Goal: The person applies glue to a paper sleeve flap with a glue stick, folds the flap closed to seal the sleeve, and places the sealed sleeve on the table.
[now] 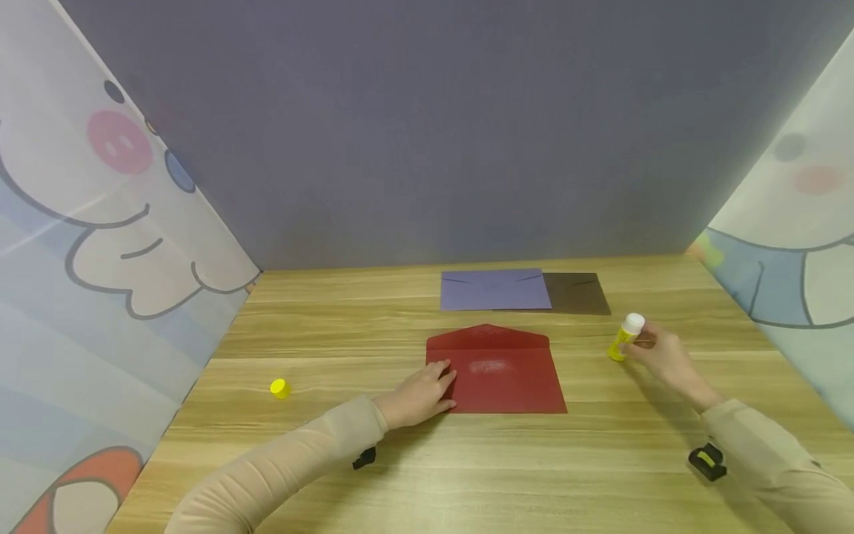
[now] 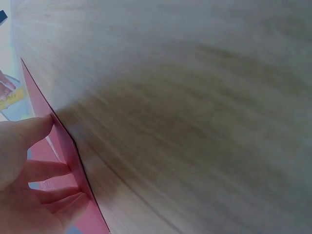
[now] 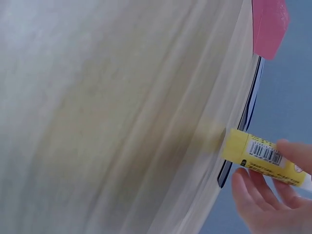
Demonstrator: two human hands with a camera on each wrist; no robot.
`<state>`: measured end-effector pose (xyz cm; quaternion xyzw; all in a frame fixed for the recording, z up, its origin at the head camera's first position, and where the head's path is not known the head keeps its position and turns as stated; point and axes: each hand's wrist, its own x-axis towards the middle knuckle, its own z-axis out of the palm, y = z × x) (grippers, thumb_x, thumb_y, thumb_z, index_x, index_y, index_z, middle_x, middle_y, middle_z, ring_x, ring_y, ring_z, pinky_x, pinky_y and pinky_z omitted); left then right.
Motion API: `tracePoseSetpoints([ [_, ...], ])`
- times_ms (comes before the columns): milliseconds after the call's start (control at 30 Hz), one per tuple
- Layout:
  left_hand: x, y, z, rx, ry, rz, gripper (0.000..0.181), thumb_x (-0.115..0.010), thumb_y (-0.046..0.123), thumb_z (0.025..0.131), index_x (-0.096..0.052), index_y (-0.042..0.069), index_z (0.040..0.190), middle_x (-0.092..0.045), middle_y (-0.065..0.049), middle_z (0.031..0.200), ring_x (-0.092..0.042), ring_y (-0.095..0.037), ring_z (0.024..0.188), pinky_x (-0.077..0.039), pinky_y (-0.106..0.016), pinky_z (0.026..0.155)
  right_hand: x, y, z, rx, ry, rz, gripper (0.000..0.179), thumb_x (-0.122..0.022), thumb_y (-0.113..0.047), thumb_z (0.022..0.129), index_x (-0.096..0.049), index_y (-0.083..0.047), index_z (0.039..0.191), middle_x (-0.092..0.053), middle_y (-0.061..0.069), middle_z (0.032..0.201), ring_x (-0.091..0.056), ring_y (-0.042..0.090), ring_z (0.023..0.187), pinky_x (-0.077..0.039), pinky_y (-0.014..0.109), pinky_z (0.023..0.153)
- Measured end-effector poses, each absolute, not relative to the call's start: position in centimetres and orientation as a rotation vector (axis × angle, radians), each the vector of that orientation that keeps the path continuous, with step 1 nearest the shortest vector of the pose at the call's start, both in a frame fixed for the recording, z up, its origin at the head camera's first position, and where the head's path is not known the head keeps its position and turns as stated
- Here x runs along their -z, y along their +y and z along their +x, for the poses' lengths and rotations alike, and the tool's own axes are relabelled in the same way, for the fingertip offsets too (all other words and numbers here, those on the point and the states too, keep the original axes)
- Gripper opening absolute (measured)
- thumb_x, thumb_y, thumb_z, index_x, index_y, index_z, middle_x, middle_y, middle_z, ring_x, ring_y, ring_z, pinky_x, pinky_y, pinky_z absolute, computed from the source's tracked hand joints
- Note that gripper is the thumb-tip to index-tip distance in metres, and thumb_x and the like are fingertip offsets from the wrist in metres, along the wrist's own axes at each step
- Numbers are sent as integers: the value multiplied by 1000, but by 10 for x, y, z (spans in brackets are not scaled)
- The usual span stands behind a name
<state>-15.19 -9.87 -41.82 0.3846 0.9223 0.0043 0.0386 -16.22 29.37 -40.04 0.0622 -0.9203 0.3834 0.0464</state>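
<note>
A red envelope (image 1: 507, 382) lies on the table with its pointed flap (image 1: 488, 338) folded out toward the back; a pale glossy patch marks its middle. My left hand (image 1: 419, 393) rests on its left edge, the fingers spread over the paper, as the left wrist view shows too. Off to the right, my right hand (image 1: 663, 356) pinches a yellow glue stick (image 1: 625, 337) between thumb and fingers, white end up. In the right wrist view the yellow base of the glue stick (image 3: 258, 153), with a barcode on its label, is close to the tabletop.
A yellow cap (image 1: 280, 388) sits on the wooden table (image 1: 320, 319) at the left. Behind the red envelope, a purple envelope (image 1: 495, 290) partly covers a dark brown one (image 1: 579, 294). A grey panel (image 1: 427, 133) stands along the back, with cartoon-printed sheets at both sides.
</note>
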Motion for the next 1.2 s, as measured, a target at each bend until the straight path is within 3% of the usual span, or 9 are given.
tracePoseSetpoints([
  [100,418,-99,-152,-15,2830,1184,52,-54,33,88,-47,-4,124,-41,-23,129,-43,-32,117,-37,-36,98,398,291,-162,-1170,-2786,184,36,-59,-9,84,-48,16,108,-53,36,101,-55,45,89,-52,39,67],
  [300,416,-99,-153,-11,2828,1179,53,-54,33,88,-47,-4,125,-40,-23,129,-41,-31,118,-36,-36,99,390,281,-162,-1191,-2733,229,43,-58,-12,86,-43,16,114,-51,38,104,-50,52,94,-47,54,73],
  [433,417,-99,-154,-4,2829,1182,53,-54,33,87,-47,-4,124,-40,-22,129,-41,-30,119,-35,-35,100,386,273,-161,-1191,-2708,262,42,-57,-10,86,-42,16,115,-51,38,103,-50,52,92,-46,56,74],
  [833,417,-99,-153,-1,2827,1189,53,-54,33,87,-47,-4,124,-40,-23,129,-41,-31,119,-35,-36,99,381,251,-166,-1163,-2632,436,39,-63,-1,79,-49,16,111,-58,31,97,-58,31,82,-51,39,70],
  [1067,418,-99,-153,-5,2826,1188,53,-54,33,87,-47,-4,124,-41,-23,129,-42,-32,118,-36,-36,98,375,240,-167,-1201,-2701,396,38,-64,-8,80,-54,13,110,-58,30,100,-59,38,84,-53,26,62],
  [1200,417,-99,-152,-5,2827,1192,53,-54,33,87,-47,-4,124,-41,-23,128,-42,-32,118,-36,-36,99,371,233,-167,-1189,-2738,381,38,-67,-11,78,-57,11,108,-60,27,99,-60,36,84,-51,22,60],
])
